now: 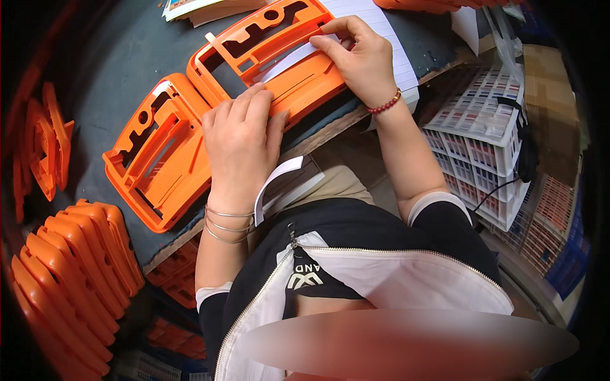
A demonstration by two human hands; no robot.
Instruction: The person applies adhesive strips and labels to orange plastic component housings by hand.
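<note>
An orange plastic panel [305,81] with shaped cutouts lies at the front of the dark table. A thin white strip [286,64] runs along its long slot. My right hand [365,60] is closed at the slot's right end, thumb and index finger pinching the strip's end there. At the panel's near left corner, my left hand [238,140] bends over the edge, its fingertips beside the strip's other end and its thumb by the front edge. A second, similar orange panel [166,171] lies just left of the first, beside my left hand.
Orange panels [73,273] stand stacked at the lower left, with more orange parts [49,143] above them. Ruled white paper [397,57] lies right of my right hand. White plastic baskets [480,127] stand on the right. Another white strip [276,181] curls near my lap.
</note>
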